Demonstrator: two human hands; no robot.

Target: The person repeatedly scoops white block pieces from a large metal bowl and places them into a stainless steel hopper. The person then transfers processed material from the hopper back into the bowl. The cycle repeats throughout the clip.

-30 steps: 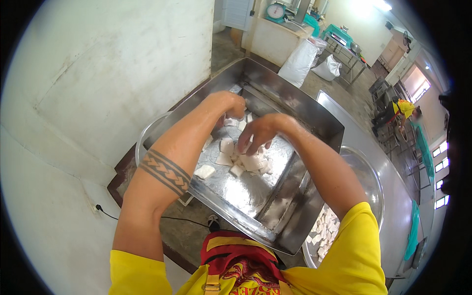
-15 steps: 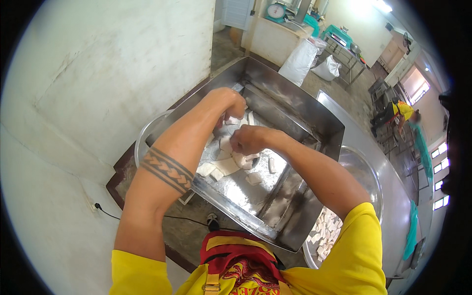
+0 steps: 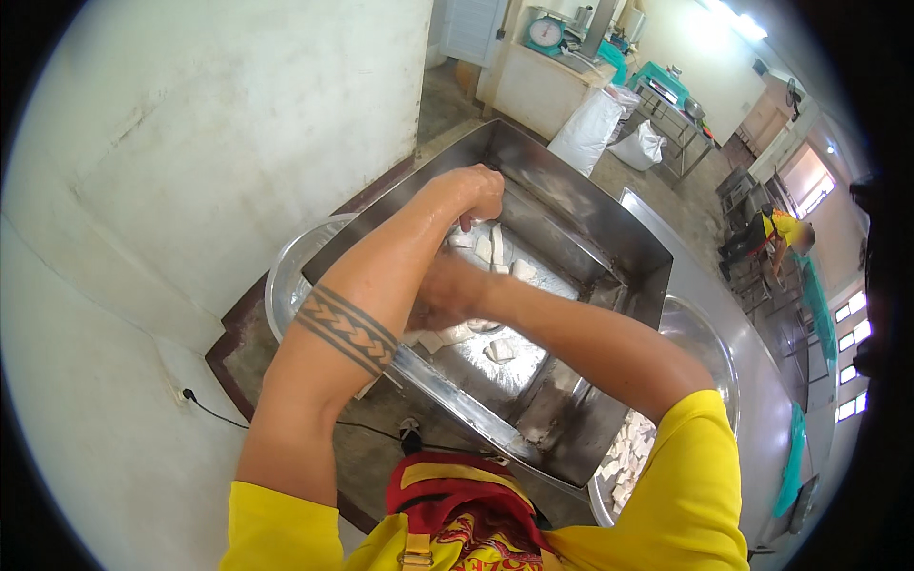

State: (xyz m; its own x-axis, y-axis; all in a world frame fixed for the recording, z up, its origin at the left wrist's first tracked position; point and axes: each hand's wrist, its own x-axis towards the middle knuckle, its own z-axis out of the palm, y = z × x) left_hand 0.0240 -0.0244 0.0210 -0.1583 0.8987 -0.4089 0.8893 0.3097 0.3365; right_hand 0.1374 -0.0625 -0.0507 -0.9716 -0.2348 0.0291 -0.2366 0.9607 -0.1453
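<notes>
A deep metal sink-like tray (image 3: 609, 224) stands in front of me, with pale white cut chunks (image 3: 500, 350) scattered over its shiny bottom. My left hand (image 3: 481, 193) is over the tray's far left part, its fingers curled downward and closed. Whatever those fingers hold is hidden behind the hand. Nearer to me, my right hand (image 3: 449, 293) is low over the chunks, partly behind my left forearm and smeared by motion. I cannot make out its fingers.
A round metal basin (image 3: 624, 466) with more white chunks stands at the right, beside a long metal table (image 3: 752, 400). Another basin (image 3: 286, 276) shows at the left, by the wall. White sacks (image 3: 586, 133) stand behind the tray. A co-worker (image 3: 781, 233) bends at the far right.
My left hand has shifted slightly right and up. My right hand has swept left and toward me, behind my left forearm. Several chunks in the tray lie differently.
</notes>
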